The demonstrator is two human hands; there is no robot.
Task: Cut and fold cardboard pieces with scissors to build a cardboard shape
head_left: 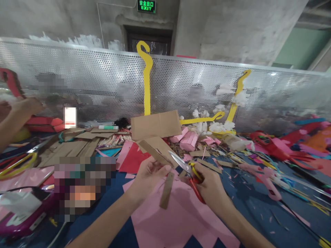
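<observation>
My left hand (pixel 148 176) pinches a narrow cardboard strip (pixel 156 152) between thumb and fingers. In my right hand (pixel 211 182) is a pair of scissors (pixel 183 164) with red and yellow handles, its tip pointing up and left close to the strip. Whether the blades touch the cardboard, I cannot tell. Below my left thumb, a short cardboard piece (pixel 167 194) lies over a large pink sheet (pixel 183 217) with a notched near edge. Beyond my hands, a brown cardboard piece (pixel 156 125) stands in front of a tall yellow hooked shape (pixel 147 82).
Red paper (pixel 134 158), cardboard sheets (pixel 69 150) and scraps crowd the blue tabletop (pixel 245 206). To the right lies a pink glue gun (pixel 266 181) with a cord. A purple power strip (pixel 20 217) sits at left. Another person's hand (pixel 28 106) is at far left, before a perforated metal screen (pixel 103 69).
</observation>
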